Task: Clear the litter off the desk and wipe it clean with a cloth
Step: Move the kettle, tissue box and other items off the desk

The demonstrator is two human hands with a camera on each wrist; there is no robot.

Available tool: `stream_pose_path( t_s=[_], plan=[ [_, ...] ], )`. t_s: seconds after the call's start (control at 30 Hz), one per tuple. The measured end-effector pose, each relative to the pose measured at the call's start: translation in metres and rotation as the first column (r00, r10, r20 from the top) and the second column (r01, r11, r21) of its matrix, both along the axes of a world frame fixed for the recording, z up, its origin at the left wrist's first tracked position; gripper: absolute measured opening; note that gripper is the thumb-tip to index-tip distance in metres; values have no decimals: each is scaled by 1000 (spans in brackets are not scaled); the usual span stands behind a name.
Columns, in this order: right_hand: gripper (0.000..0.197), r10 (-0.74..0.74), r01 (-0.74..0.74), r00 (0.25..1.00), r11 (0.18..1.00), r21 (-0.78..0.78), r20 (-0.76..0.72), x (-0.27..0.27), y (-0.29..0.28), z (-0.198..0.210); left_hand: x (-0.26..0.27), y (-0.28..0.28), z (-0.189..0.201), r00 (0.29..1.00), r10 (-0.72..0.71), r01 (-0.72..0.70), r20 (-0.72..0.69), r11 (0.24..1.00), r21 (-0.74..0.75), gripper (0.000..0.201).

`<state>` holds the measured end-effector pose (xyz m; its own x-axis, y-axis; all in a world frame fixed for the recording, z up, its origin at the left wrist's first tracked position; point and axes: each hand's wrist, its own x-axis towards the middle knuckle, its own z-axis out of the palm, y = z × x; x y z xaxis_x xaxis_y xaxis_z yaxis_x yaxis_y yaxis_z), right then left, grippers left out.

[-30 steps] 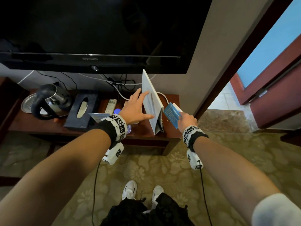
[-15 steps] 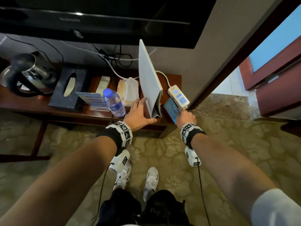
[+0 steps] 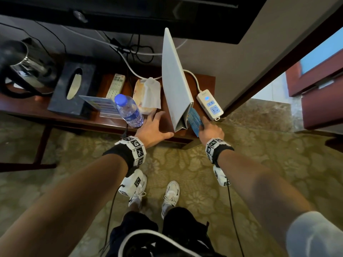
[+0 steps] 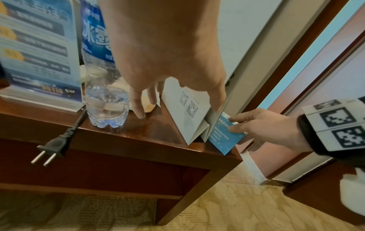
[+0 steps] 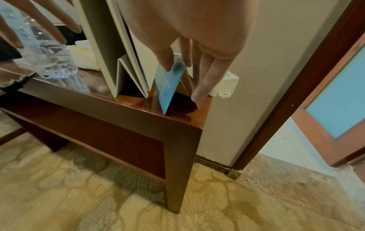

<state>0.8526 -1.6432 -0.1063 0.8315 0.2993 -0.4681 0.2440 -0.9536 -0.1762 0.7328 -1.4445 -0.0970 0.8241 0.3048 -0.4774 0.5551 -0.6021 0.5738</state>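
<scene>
A white folder [image 3: 174,80] stands upright and half open near the right end of the dark wooden desk [image 3: 29,106]. My left hand [image 3: 154,127] is spread open at the desk's front edge, between a water bottle [image 3: 130,111] and the folder's foot [image 4: 187,112]; its fingertips [image 4: 141,114] reach the desk top. My right hand [image 3: 209,129] pinches a folded blue card [image 3: 194,119] that stands tent-like on the desk corner [image 5: 168,87], just right of the folder. A tissue pack [image 3: 148,95] with a sheet sticking out lies behind the bottle.
A white power strip [image 3: 209,104] lies at the desk's right edge against the wall. Further left are a remote [image 3: 116,86], a blue sign in a clear stand [image 3: 100,104], a black tissue box [image 3: 72,88] and a kettle [image 3: 24,67]. A loose plug [image 4: 53,146] hangs over the front edge.
My left hand slid from the folder's upper face down to its foot at the desk edge. My right hand lowered the blue card onto the desk corner. The head view tipped downward.
</scene>
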Motion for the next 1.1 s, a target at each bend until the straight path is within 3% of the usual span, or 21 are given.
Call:
stream_pose_path(
  t_s=[0.3, 0.57, 0.83, 1.1],
  plan=[
    [59, -198, 198, 980, 980, 26, 20, -39, -6, 38, -12, -6, 25, 993, -117, 114, 23, 987, 117, 70],
    [44, -312, 307, 949, 946, 102, 41, -109, 6, 79, -57, 7, 62, 962, -247, 221, 113, 954, 203, 50],
    [37, -211, 195, 973, 969, 151, 91, -164, 48, 125, -116, 34, 109, 947, -248, 190, 202, 945, 267, 46],
    [35, -51, 17, 987, 975, 223, 150, -209, 93, 156, -189, 66, 149, 970, -102, 13, 223, 930, 368, 41]
  ],
)
